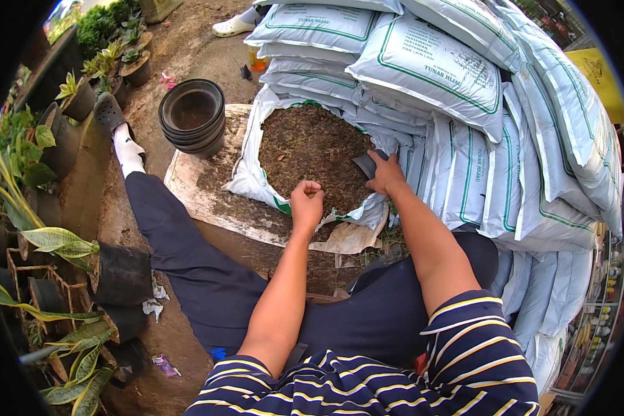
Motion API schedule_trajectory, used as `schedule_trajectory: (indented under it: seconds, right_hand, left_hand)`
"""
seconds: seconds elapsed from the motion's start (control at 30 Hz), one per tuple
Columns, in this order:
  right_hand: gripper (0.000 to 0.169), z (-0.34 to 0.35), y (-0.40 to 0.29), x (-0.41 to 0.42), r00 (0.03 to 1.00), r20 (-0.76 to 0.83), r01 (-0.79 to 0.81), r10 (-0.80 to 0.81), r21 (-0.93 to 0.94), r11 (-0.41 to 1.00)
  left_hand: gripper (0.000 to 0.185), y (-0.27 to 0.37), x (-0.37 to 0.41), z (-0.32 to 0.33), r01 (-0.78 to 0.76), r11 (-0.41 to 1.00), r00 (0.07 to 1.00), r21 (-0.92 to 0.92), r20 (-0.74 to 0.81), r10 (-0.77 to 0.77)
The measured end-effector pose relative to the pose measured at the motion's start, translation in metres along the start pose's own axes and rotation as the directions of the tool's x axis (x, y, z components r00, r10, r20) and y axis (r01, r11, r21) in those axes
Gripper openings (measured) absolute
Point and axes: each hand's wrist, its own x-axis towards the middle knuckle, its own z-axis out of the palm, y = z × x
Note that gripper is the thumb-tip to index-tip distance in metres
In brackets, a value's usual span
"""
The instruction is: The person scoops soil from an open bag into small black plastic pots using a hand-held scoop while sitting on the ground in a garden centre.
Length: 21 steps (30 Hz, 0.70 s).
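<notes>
An open white sack (250,174) filled with dark brown potting soil (312,151) stands before me, its rim folded outward. At its right side my right hand (387,174) grips a curved black plastic piece (365,165), which rests against the soil and may be a scoop. Over the near edge of the soil is my left hand (308,203), fingers curled and thumb against the fingertips. I see nothing between those fingers. A stack of round black plastic pots (193,119) stands beyond the sack on the left.
Filled white sacks with green print (426,73) are piled high at the right. Potted plants (119,273) line the left side. A soil-strewn sheet (208,192) lies under the sack. Another person's foot in a pale clog (233,26) shows at the top.
</notes>
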Motion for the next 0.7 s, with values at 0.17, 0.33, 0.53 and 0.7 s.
schedule_trajectory:
  seconds: [0.17, 0.33, 0.53, 0.7]
  right_hand:
    - [0.105, -0.007, -0.029, -0.012, 0.992, 0.057, -0.125, 0.116, 0.178, 0.976]
    - [0.105, 0.001, -0.028, 0.01, 0.988, 0.037, -0.154, 0.15, 0.296, 0.943]
    - [0.103, -0.057, -0.049, -0.028, 0.968, -0.238, 0.111, -0.075, 0.143, 0.983]
    - [0.103, -0.074, -0.057, -0.057, 0.803, -0.502, 0.357, -0.321, -0.025, 0.934]
  left_hand:
    - [0.011, 0.003, -0.004, -0.002, -0.001, 0.998, 1.0, 0.06, 0.011, 0.0]
    - [0.009, 0.005, -0.006, -0.009, -0.03, 0.996, 0.999, 0.088, -0.016, 0.031]
    - [0.008, 0.001, -0.002, -0.022, -0.051, 0.994, 0.987, 0.091, -0.147, 0.064]
    - [0.007, -0.005, 0.002, -0.023, -0.049, 0.993, 0.981, 0.104, -0.18, 0.067]
